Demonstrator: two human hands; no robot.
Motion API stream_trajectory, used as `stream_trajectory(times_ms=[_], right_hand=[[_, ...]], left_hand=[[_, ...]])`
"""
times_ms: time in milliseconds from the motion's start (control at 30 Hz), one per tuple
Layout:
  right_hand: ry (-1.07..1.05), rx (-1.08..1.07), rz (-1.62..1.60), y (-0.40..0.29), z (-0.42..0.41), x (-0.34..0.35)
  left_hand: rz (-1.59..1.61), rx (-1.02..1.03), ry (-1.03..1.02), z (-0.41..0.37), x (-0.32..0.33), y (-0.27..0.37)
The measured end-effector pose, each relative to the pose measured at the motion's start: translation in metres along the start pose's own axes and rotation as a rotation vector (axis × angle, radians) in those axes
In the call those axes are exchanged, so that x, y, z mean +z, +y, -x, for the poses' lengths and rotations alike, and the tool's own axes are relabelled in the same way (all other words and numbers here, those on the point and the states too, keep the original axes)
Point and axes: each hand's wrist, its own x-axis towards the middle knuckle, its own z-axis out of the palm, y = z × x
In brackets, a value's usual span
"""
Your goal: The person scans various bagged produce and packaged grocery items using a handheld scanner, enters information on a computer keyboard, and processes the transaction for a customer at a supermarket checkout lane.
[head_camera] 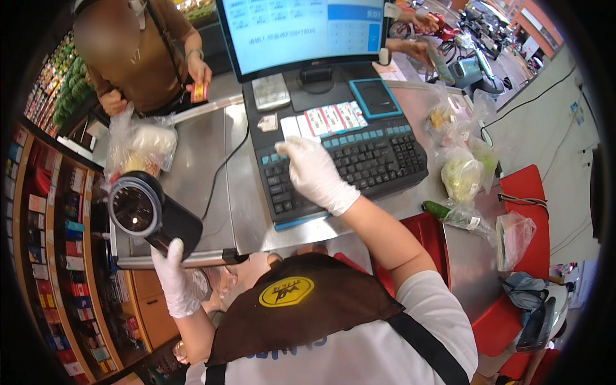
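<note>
My left hand [180, 284], in a white glove, is at the lower end of a black barcode scanner [180, 226] with a round window. Its thumb lies against the scanner body, and the fingers are partly hidden behind it. Over the left side of a black keyboard [370, 156] is my right hand [313, 171], also gloved, with bent fingers and nothing visible in it. Its fingertips are near the upper row of blue keys. White printed labels [332, 120] lie just above the keyboard, below a lit monitor [308, 33].
Across the metal counter [202, 149], a person [144, 62] holds a small red-and-yellow packet [198, 91] beside bagged goods [144, 144]. Bagged vegetables [461, 178] and a cucumber-like vegetable [437, 210] lie at the right. A cable [221, 168] crosses the counter. Another person's hands [414, 50] show behind the monitor.
</note>
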Motion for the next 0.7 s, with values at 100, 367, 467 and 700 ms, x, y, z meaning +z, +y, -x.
stream_trajectory(times_ms=[100, 367, 467, 700], right_hand=[[-0.025, -0.012, 0.069, -0.007, 0.003, 0.0], [0.02, -0.084, -0.481, -0.078, 0.019, -0.026], [-0.027, -0.141, -0.505, -0.097, 0.027, -0.014], [-0.222, 0.038, -0.621, -0.092, 0.021, -0.022]], left_hand=[[-0.032, 0.016, -0.072, -0.003, 0.004, -0.006], [-0.014, 0.028, -0.18, 0.002, 0.05, 0.008], [0.051, 0.007, -0.219, 0.007, 0.078, 0.006], [0.142, -0.178, -0.397, 0.025, 0.097, 0.012]])
